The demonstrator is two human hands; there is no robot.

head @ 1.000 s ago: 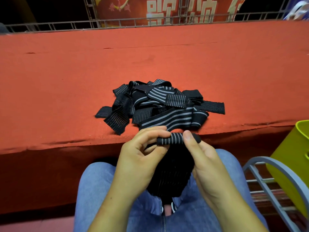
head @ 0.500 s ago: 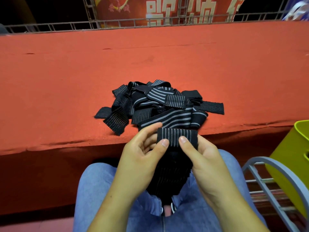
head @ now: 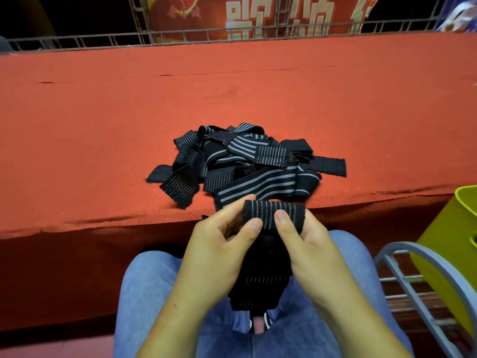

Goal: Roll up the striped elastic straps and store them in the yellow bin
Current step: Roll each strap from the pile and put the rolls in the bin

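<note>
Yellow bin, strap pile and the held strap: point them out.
yellow bin (head: 446, 228), head view, its outer wall
strap pile (head: 258, 177), head view, heap's middle
held strap (head: 273, 210), head view, striped band at its top

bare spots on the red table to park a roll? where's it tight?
Bare red tabletop left of the strap pile, behind it up to the metal railing, and right of it toward the yellow bin. Tight at the front edge centre: pile, left hand, right hand and held strap.

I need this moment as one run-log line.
step: rolling strap | left hand: pinches strap | right hand: pinches strap | pile of straps: on red table | yellow bin: at right
</note>
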